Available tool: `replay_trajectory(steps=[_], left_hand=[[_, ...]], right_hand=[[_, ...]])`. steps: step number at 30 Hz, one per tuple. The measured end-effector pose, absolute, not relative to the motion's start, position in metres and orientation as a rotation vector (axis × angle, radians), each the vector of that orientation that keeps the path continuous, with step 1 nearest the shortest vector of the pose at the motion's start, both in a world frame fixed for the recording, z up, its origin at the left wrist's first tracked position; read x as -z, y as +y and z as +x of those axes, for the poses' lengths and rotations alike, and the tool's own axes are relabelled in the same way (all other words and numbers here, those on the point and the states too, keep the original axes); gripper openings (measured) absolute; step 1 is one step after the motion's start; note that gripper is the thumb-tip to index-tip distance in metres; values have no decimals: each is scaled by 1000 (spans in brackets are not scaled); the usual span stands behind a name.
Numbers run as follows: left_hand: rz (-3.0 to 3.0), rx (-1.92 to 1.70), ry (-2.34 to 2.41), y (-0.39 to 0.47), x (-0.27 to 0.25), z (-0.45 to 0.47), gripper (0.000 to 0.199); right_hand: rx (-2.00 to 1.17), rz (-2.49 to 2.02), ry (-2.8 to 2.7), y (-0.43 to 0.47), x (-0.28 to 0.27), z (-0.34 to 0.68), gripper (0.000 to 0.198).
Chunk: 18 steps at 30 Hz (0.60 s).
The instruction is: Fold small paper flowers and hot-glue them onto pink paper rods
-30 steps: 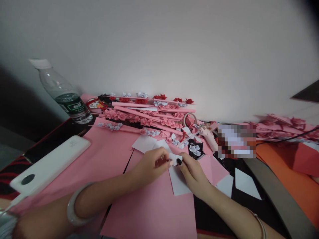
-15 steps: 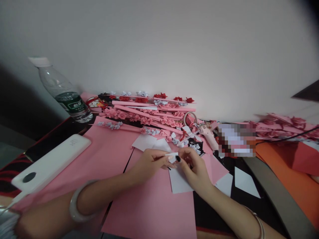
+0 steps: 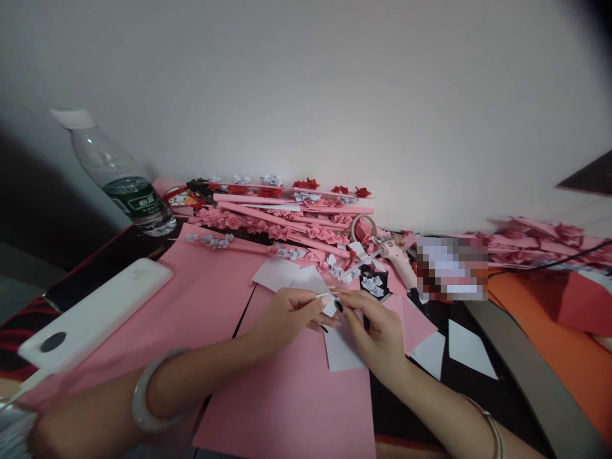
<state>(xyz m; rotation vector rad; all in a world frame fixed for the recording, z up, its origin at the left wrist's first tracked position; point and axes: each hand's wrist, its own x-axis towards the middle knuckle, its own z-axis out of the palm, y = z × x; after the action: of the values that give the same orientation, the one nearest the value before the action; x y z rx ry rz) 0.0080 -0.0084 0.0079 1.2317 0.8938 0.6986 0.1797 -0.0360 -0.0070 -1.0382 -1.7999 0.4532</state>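
Note:
A small folded piece of white paper (image 3: pixel 329 307) is pinched between both hands, over the pink sheets. My left hand (image 3: pixel 291 317) grips its left side between thumb and fingers. My right hand (image 3: pixel 375 325) has thumb and fingertips closed on its right side; the fingers partly hide its folds. Just beneath the hands lies a white paper sheet (image 3: pixel 342 354), overlapping a large pink sheet (image 3: pixel 291 395). Behind the fingers rests another white sheet (image 3: pixel 282 273).
Pink paper stems with small paper flowers (image 3: pixel 287 226) pile along the wall. A glue gun (image 3: pixel 399 260) and tape roll (image 3: pixel 363 228) lie right of them. A power bank (image 3: pixel 100 312) and water bottle (image 3: pixel 124 178) stand left. Orange paper (image 3: pixel 540 319) lies right.
My right fingers have straightened and come over the top of the small white paper, which has tilted slightly. My left hand keeps its pinch, almost unmoved.

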Motion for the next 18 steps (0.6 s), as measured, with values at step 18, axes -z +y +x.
replay_trajectory(steps=[18], left_hand=[[1078,-724,853,-4,-2,6,32]], right_hand=[[-205,-948,-2228,-37,3,186,48]])
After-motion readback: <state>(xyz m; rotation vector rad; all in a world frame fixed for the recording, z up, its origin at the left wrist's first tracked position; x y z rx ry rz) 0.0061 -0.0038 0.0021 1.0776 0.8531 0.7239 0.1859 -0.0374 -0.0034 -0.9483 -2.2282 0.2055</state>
